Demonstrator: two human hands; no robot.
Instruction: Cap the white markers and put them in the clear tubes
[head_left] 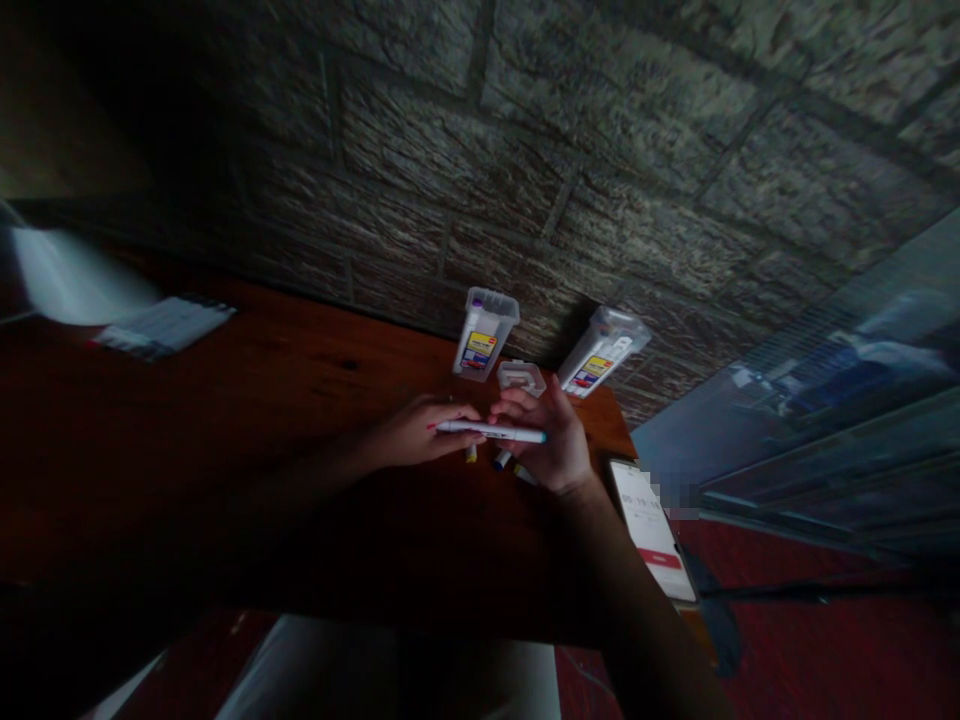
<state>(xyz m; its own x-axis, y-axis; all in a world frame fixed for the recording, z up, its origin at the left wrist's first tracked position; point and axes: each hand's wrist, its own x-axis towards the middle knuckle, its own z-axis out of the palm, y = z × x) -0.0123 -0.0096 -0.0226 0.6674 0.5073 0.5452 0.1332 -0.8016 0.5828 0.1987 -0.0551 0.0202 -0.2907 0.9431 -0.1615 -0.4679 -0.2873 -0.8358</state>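
On the phone [651, 528] lying at the bench's right edge, we read a counter near the top of the screen that begins 00:19, its last digits blurred, above a red bar whose wording we cannot make out. The two clear boxes at the far edge, the left box [485, 333] and the right box [602, 350], each carry a yellow, red and blue label, too small for us to read. We can read nothing on the white marker [491, 431] or the flat packet [165, 325] near the far left corner.
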